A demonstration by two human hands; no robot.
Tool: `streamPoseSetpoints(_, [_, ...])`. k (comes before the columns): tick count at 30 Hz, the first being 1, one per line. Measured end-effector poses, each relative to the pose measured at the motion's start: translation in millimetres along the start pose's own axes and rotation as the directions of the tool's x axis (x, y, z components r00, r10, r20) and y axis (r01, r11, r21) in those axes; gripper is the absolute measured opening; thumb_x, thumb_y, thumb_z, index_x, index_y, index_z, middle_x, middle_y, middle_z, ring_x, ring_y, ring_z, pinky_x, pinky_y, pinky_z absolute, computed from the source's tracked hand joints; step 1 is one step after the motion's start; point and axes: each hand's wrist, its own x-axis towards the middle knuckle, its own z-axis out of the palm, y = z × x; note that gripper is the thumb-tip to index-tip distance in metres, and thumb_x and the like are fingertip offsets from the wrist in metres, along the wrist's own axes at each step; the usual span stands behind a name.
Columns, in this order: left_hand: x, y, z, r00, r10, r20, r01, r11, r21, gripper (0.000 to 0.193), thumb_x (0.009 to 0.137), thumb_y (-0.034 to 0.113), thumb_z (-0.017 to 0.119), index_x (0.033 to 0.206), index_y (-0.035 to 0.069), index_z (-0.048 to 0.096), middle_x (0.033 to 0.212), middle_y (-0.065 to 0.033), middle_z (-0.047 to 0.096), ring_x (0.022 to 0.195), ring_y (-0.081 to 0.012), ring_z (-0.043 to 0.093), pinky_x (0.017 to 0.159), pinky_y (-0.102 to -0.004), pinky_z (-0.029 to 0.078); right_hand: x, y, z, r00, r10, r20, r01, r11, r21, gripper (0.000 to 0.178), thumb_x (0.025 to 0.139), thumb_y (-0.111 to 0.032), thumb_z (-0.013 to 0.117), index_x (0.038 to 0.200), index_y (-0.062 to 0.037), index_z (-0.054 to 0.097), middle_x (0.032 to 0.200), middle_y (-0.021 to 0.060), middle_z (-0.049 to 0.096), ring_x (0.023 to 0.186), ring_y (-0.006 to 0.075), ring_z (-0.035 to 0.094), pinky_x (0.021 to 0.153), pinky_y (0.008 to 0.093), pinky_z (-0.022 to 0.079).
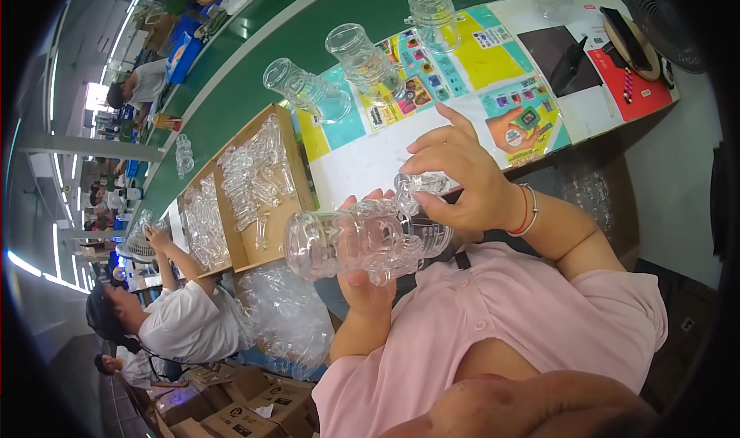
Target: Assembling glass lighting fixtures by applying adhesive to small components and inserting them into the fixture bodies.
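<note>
A large clear glass vessel (339, 241) with ridged, bulging walls lies on its side in front of my chest. My left hand (365, 293) is wrapped round it, the thumb on the near side and the fingertips showing at the far side. In my right hand (466, 164) a small clear glass piece (425, 183) with a rounded end is pinched between thumb and fingers, at the vessel's upper right side. Whether the piece touches the vessel I cannot tell. A red string and a light bracelet circle my right wrist.
Ridged glass vessels (308, 91) stand on a colourful printed sheet (347, 156) beyond my hands. To the left, a divided cardboard box (287, 141) holds many small glass pieces (258, 168). A plastic bag (285, 315) hangs below it. A fan (663, 21) stands far right; a co-worker (185, 322) sits left.
</note>
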Motion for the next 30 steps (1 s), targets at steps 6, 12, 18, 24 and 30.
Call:
streamPoseSetpoints(6, [2,3,6,0.994,0.061,0.095,-0.066,0.997,0.049,0.087,0.068,0.041,0.073,0.130,-0.001,0.028,0.127,-0.0196,0.040,0.116,-0.0342,0.042,0.097,-0.0461,0.036,-6,3,1,1.000,-0.024,-0.008,0.024,0.999,-0.029,0.030,0.064,-0.008,0.066,0.092,-0.0105,0.056,0.092,0.0010,0.063,0.090,0.0199,0.056,0.102,0.0519,0.022])
streamPoseSetpoints(12, [6,-11,-15,0.924,0.333,0.187,-0.379,0.733,0.565,0.061,0.071,0.024,0.070,0.120,0.003,0.041,0.121,-0.0192,0.048,0.113,-0.0361,0.046,0.097,-0.0485,0.033,-6,10,4,0.995,-0.092,-0.031,0.093,0.996,0.015,0.030,0.065,-0.008,0.066,0.092,-0.0113,0.053,0.099,0.0022,0.064,0.091,0.0196,0.057,0.102,0.0521,0.022])
streamPoseSetpoints(18, [19,2,-9,0.713,0.389,0.583,-0.698,0.326,0.637,0.046,0.076,0.034,0.062,0.110,0.006,0.050,0.113,-0.0184,0.055,0.108,-0.0396,0.050,0.096,-0.0524,0.033,-15,27,6,0.987,-0.155,-0.051,0.158,0.985,0.073,0.033,0.069,-0.018,0.070,0.096,-0.0094,0.053,0.095,0.0044,0.063,0.090,0.0224,0.056,0.100,0.0518,0.024])
streamPoseSetpoints(24, [2,-14,-89,0.899,0.219,0.378,-0.407,0.734,0.543,0.065,0.087,0.045,0.045,0.130,0.001,0.027,0.115,-0.0226,0.050,0.101,-0.0351,0.054,0.093,-0.0454,0.040,-44,25,28,0.916,-0.078,0.393,-0.134,0.864,0.485,0.047,0.080,-0.042,0.060,0.106,-0.0033,0.050,0.094,0.0133,0.057,0.086,0.0313,0.055,0.073,0.0361,0.045])
streamPoseSetpoints(30, [16,-16,-68,0.893,-0.428,-0.136,0.437,0.898,0.045,0.047,0.083,0.032,0.044,0.126,0.013,0.036,0.131,-0.0133,0.036,0.116,-0.0280,0.043,0.096,-0.0407,0.041,-67,12,33,0.931,0.200,0.306,-0.310,0.876,0.370,0.032,0.089,-0.035,0.048,0.088,-0.0036,0.047,0.074,0.0143,0.057,0.069,0.0342,0.056,0.059,0.0386,0.043])
